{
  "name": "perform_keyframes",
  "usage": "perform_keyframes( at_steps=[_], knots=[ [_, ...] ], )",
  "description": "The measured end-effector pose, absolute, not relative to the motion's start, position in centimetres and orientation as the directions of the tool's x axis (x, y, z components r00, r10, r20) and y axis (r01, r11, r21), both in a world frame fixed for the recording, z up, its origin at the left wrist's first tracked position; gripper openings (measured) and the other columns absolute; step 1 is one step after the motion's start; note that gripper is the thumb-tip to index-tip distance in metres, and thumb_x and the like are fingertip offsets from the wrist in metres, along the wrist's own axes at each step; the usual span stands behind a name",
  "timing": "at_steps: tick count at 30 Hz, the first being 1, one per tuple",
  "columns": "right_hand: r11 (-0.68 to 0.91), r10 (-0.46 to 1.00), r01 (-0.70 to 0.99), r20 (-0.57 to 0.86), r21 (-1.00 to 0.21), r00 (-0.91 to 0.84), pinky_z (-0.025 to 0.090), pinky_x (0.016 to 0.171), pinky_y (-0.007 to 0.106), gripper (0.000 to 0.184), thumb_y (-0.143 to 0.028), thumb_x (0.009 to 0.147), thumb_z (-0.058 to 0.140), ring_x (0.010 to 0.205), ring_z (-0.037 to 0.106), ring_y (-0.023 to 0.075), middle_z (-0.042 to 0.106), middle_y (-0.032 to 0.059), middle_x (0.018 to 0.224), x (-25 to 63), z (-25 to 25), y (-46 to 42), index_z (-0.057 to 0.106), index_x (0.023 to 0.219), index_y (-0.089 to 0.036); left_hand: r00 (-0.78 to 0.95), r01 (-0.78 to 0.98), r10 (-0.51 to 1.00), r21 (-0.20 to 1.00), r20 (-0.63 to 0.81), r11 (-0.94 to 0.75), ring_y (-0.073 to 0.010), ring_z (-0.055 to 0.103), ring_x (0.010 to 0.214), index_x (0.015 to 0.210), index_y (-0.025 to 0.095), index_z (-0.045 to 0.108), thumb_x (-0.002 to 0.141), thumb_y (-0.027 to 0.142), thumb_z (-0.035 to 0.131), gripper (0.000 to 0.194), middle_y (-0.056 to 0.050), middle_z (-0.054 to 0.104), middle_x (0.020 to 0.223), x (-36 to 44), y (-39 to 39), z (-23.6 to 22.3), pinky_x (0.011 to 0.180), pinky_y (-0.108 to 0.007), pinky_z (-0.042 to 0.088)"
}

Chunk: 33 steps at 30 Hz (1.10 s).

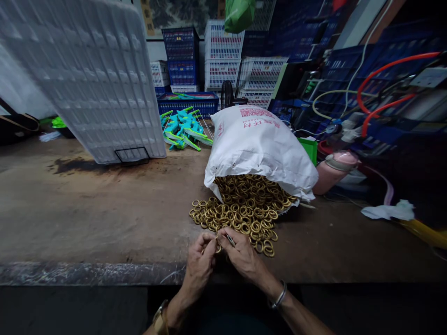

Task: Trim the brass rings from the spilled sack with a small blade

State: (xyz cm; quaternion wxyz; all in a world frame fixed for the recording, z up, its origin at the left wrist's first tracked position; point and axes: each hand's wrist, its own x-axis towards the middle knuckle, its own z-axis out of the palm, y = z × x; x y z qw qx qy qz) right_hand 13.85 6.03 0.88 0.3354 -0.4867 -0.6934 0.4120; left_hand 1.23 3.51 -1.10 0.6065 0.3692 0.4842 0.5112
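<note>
Just in front of the heap of gold-coloured rings (240,217), my two hands meet near the table's front edge. My left hand (200,260) is closed, thumb and forefinger pinching a gold-coloured ring (218,249) that is partly hidden by the fingers. Beside it, my right hand (242,256) is closed around a thin metal piece (230,240); only a short length shows between the fingers, too little to tell its kind. The rings spill from the open mouth of a white woven sack (258,139) lying on its side.
A ribbed translucent panel (104,83) stands upright on the wooden table (87,209), left of the sack. Turquoise and green plastic pieces (185,128) lie behind. A pink bottle (337,170) leans at right, near red hoses (370,104). Stacked crates (223,42) line the back.
</note>
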Motion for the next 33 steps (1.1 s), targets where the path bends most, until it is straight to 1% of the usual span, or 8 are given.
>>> perform_keyframes(
  at_steps=[3,5,9,13,19,23,27,33],
  knots=[
    [0.154,0.953,0.415,0.023,-0.897,-0.303,0.033,0.056,0.021,0.029,-0.038,0.086,0.039,0.058,0.040,0.0091,0.046,-0.0042,0.061,13.8,1.0,6.1,0.052,0.069,-0.017,-0.075,-0.067,0.997,0.998,0.014,-0.019,-0.0121,0.052,0.064,0.076,0.017,0.061,0.074,0.032,0.059,0.015,-0.001,0.058,0.070,1.1,3.6,-1.3,0.062,-0.022,0.041],
    [0.113,0.960,0.415,-0.009,-0.903,-0.281,0.032,0.054,0.020,0.029,-0.037,0.085,0.040,0.056,0.038,0.0087,0.044,-0.0048,0.059,13.8,1.0,6.2,0.050,0.067,-0.017,-0.060,-0.023,0.996,0.998,0.065,-0.067,-0.0136,0.054,0.068,0.078,0.017,0.062,0.075,0.030,0.058,0.014,-0.002,0.061,0.073,1.0,3.7,-1.2,0.067,-0.023,0.041],
    [0.046,0.971,0.374,-0.047,-0.926,-0.236,0.032,0.053,0.020,0.027,-0.034,0.084,0.040,0.055,0.038,0.0086,0.043,-0.0050,0.058,13.7,0.9,6.4,0.050,0.065,-0.017,0.023,-0.154,0.995,0.983,-0.095,0.097,-0.0085,0.046,0.054,0.075,0.017,0.055,0.076,0.034,0.057,0.017,0.002,0.054,0.063,1.0,3.5,-1.0,0.052,-0.019,0.037],
    [0.051,0.973,0.387,-0.042,-0.921,-0.227,0.031,0.052,0.020,0.029,-0.034,0.083,0.040,0.054,0.038,0.0087,0.042,-0.0051,0.055,13.6,0.6,6.2,0.048,0.061,-0.017,0.159,-0.258,0.937,0.903,-0.313,0.345,-0.0036,0.031,0.036,0.083,0.020,0.047,0.075,0.047,0.054,0.028,0.007,0.046,0.053,1.1,3.3,-1.1,0.035,-0.015,0.021],
    [0.008,0.968,0.341,-0.078,-0.940,-0.239,0.033,0.050,0.021,0.032,-0.036,0.083,0.039,0.051,0.042,0.0092,0.048,-0.0039,0.053,13.6,1.0,6.2,0.048,0.059,-0.018,0.192,-0.338,0.934,0.873,-0.301,0.351,-0.0020,0.031,0.037,0.077,0.020,0.044,0.076,0.047,0.053,0.029,0.007,0.048,0.058,1.3,3.0,-0.6,0.034,-0.013,0.020],
    [-0.008,0.978,0.375,-0.085,-0.927,-0.190,0.035,0.050,0.020,0.026,-0.032,0.083,0.038,0.050,0.046,0.0101,0.050,-0.0035,0.054,13.9,1.3,6.2,0.056,0.072,-0.018,0.183,-0.417,0.938,0.842,-0.293,0.344,-0.0021,0.032,0.039,0.079,0.021,0.042,0.078,0.044,0.053,0.025,0.007,0.048,0.060,1.3,2.9,-0.5,0.035,-0.013,0.021],
    [0.178,0.968,0.570,0.038,-0.802,-0.250,0.036,0.059,0.022,0.019,-0.017,0.079,0.038,0.060,0.051,0.0122,0.057,-0.0006,0.064,14.1,0.9,5.7,0.057,0.078,-0.019,0.159,-0.445,0.951,0.841,-0.264,0.308,-0.0025,0.033,0.039,0.081,0.021,0.041,0.078,0.041,0.054,0.024,0.007,0.048,0.060,1.3,3.0,-0.6,0.035,-0.013,0.022],
    [0.282,0.941,0.711,0.040,-0.645,-0.337,0.032,0.059,0.021,0.024,-0.004,0.068,0.037,0.063,0.052,0.0124,0.060,0.0010,0.069,13.9,0.0,5.2,0.052,0.077,-0.020,0.160,-0.436,0.955,0.851,-0.248,0.294,-0.0020,0.033,0.039,0.079,0.021,0.041,0.076,0.041,0.056,0.025,0.007,0.049,0.059,1.3,3.0,-0.6,0.036,-0.013,0.023]
  ],
)
